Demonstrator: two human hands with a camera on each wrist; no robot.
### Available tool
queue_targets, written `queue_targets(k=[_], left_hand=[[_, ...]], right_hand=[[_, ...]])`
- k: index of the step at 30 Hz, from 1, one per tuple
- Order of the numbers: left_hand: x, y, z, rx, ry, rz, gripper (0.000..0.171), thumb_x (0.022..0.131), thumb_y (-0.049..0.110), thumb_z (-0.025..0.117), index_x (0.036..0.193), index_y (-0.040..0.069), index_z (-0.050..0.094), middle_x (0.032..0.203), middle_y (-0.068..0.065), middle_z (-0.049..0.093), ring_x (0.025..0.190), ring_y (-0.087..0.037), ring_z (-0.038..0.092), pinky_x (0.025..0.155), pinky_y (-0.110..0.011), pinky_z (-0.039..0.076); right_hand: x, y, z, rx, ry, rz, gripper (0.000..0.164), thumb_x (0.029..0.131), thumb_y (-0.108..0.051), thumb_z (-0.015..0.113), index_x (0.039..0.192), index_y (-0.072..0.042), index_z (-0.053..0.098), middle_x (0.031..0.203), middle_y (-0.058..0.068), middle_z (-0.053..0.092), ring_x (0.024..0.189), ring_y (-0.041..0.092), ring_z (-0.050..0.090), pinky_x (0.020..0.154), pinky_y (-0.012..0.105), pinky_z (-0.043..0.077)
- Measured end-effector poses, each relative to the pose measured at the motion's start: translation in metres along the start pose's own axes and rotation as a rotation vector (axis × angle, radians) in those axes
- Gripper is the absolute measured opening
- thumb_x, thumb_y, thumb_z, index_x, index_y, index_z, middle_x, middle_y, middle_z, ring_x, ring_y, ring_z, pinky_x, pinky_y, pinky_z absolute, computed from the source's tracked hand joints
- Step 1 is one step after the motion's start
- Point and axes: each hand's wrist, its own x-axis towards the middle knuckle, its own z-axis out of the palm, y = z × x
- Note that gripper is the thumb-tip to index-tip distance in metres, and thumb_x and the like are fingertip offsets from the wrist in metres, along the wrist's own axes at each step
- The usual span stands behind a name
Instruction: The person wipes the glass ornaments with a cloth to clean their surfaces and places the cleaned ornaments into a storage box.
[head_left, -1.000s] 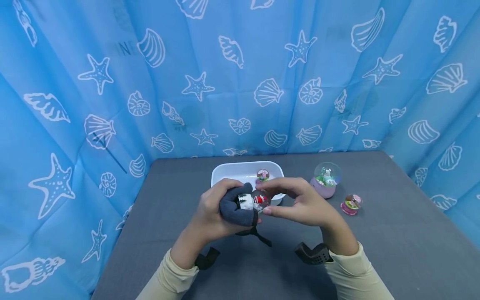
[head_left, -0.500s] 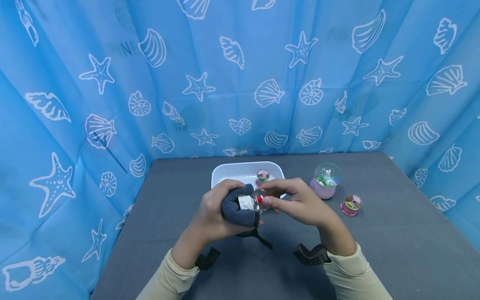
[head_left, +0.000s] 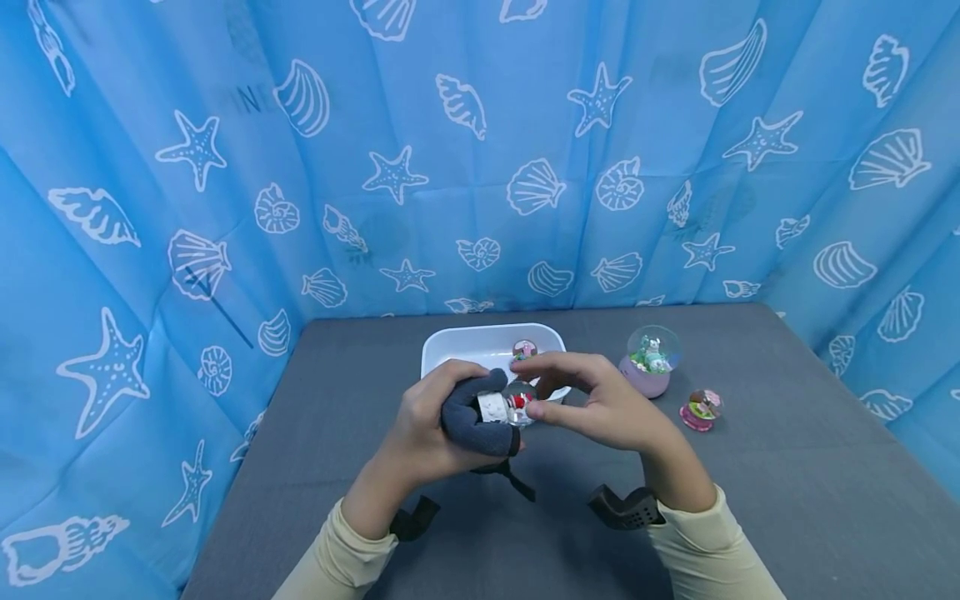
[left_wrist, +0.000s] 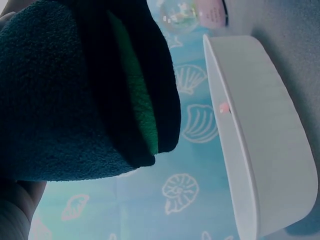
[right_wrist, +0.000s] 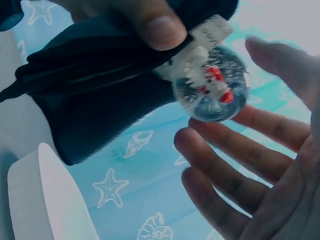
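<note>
My left hand [head_left: 420, 421] grips a dark blue fleece cloth [head_left: 467, 421] folded round the white base of a snow globe [head_left: 519, 400]. The globe lies sideways, its clear dome facing right, with a red-and-white figure inside. In the left wrist view the cloth [left_wrist: 50, 95] shows black edging and a green inner side. My right hand [head_left: 600, 404] is curved loosely about the dome; in the right wrist view its thumb [right_wrist: 272, 55] and fingers are spread, the thumb standing off the glass [right_wrist: 215, 90] and the fingertips close below it.
Behind the hands stands a white tray [head_left: 457, 337] with a small pink snow globe [head_left: 525, 350] in it. To the right are a large purple-based snow globe [head_left: 647, 367] and another small pink one [head_left: 701, 410]. A blue shell-print curtain [head_left: 420, 225] hangs behind the grey table [head_left: 360, 367].
My right thumb and fingers, pinching the dome half a second ago, have spread off it. The globe has turned in the cloth, so its base shows another side. My left hand stays nearly still.
</note>
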Motion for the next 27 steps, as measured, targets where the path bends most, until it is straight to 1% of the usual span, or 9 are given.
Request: queue_targets(k=[2,4,6,8,15,21,27], left_hand=[[0.0000,-0.0003,0.0002,-0.001,0.003,0.002,0.081,0.064,0.029,0.105,0.127,0.005,0.060,0.116,-0.007,0.070,0.105,-0.019,0.072,0.096,-0.032,0.060],[-0.0003,-0.0006,0.0005,-0.001,0.006,0.001,0.082,0.063,0.029,0.105,0.127,0.005,0.060,0.116,-0.007,0.070,0.105,-0.019,0.072,0.096,-0.031,0.060],[-0.0006,-0.0012,0.0009,-0.002,0.008,0.000,0.082,0.063,0.030,0.105,0.127,0.005,0.060,0.116,-0.007,0.070,0.105,-0.019,0.072,0.096,-0.030,0.060],[-0.0008,-0.0014,0.0012,-0.005,0.011,0.001,0.082,0.063,0.030,0.105,0.127,0.005,0.060,0.116,-0.007,0.071,0.105,-0.019,0.072,0.096,-0.030,0.060],[-0.0007,-0.0026,0.0017,-0.015,0.016,-0.002,0.081,0.065,0.031,0.104,0.128,0.005,0.060,0.117,-0.007,0.071,0.106,-0.020,0.072,0.096,-0.032,0.061],[-0.0016,-0.0030,0.0011,-0.027,0.017,-0.019,0.080,0.067,0.033,0.103,0.129,0.006,0.059,0.118,-0.007,0.070,0.105,-0.019,0.073,0.093,-0.032,0.062],[-0.0015,-0.0038,0.0011,-0.032,0.022,-0.015,0.078,0.071,0.037,0.101,0.129,0.006,0.060,0.117,-0.008,0.071,0.103,-0.019,0.073,0.091,-0.032,0.062]], right_hand=[[-0.0007,-0.0010,-0.0015,0.017,0.000,-0.038,0.052,0.089,0.002,0.081,0.138,-0.005,0.067,0.131,0.011,0.073,0.107,0.017,0.074,0.092,0.036,0.063],[-0.0012,-0.0016,-0.0024,0.034,-0.005,-0.068,0.058,0.085,0.004,0.084,0.139,-0.005,0.066,0.135,0.012,0.071,0.114,0.018,0.073,0.096,0.036,0.062],[-0.0015,-0.0024,-0.0027,0.048,-0.015,-0.089,0.061,0.083,0.005,0.086,0.139,-0.006,0.065,0.137,0.012,0.070,0.121,0.017,0.070,0.098,0.037,0.062],[-0.0015,-0.0027,-0.0026,0.061,-0.023,-0.100,0.061,0.082,0.006,0.086,0.139,-0.005,0.066,0.137,0.012,0.070,0.124,0.017,0.069,0.100,0.037,0.061],[-0.0011,-0.0031,-0.0016,0.076,-0.023,-0.105,0.054,0.084,0.008,0.084,0.135,-0.005,0.069,0.131,0.012,0.072,0.118,0.016,0.071,0.095,0.036,0.063],[-0.0004,-0.0031,0.0000,0.070,-0.012,-0.093,0.050,0.086,0.006,0.083,0.134,-0.003,0.070,0.131,0.013,0.074,0.115,0.019,0.073,0.093,0.036,0.063],[0.0011,-0.0031,0.0009,0.049,-0.001,-0.074,0.048,0.087,0.005,0.083,0.133,0.000,0.071,0.129,0.018,0.074,0.113,0.015,0.074,0.093,0.035,0.063]])
